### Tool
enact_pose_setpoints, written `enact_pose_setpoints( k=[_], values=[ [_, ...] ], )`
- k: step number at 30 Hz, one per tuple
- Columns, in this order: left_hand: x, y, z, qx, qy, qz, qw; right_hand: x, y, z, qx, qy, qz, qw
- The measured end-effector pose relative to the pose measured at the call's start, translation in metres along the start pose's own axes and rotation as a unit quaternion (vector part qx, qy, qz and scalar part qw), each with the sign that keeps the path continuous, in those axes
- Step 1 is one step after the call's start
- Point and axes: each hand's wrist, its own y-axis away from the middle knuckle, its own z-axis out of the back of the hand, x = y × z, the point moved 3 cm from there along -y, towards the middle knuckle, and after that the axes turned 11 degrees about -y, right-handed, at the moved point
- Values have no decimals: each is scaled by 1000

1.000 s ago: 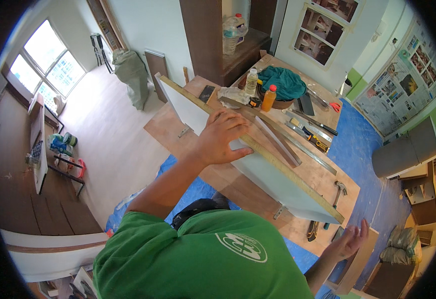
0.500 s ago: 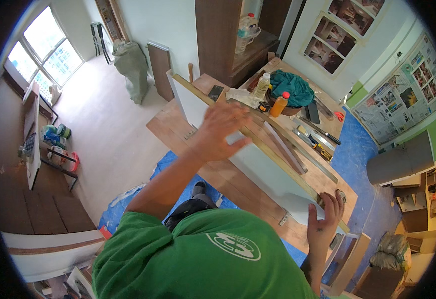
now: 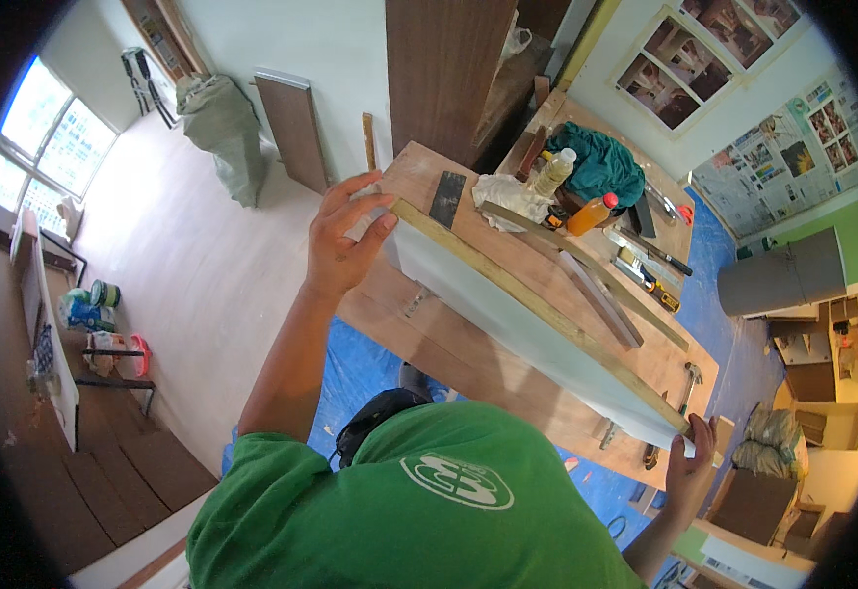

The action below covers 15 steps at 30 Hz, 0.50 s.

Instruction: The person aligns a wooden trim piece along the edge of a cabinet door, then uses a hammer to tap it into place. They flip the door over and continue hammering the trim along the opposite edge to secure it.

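Note:
A long white board [image 3: 507, 319] stands on its long edge across the wooden worktop [image 3: 380, 299], its raw wood-coloured edge facing up. Around its far left end curls my left hand [image 3: 340, 240], thumb on the near side and fingers over the end. My right hand [image 3: 694, 459] grips the opposite end at the near right. Two small metal hinges, a left one [image 3: 419, 298] and a right one [image 3: 608, 433], show along the board's lower edge on my side. Behind the right end lies a hammer [image 3: 690, 385].
Beyond the board lie a grey strip [image 3: 600, 299], a curved strip [image 3: 635, 292], a yellow-black tool [image 3: 660, 297], an orange bottle [image 3: 592, 214], a clear bottle [image 3: 555, 174] and green cloth [image 3: 600, 162]. Blue sheeting [image 3: 360, 368] covers floor below; a sack [image 3: 221, 137] leans left.
My left hand has gone from above the board's middle to its left end and closed there. My right hand has shifted to the right end. The view has turned somewhat.

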Motion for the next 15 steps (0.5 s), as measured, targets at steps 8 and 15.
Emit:
enact_pose_setpoints(
  k=[8,15],
  values=[
    [22,-4,0,65,133,27,989,9,-25,30,5,39,2,999],
    [26,-9,-8,54,178,27,982,54,-110,16,26,49,30,998]
  ],
)
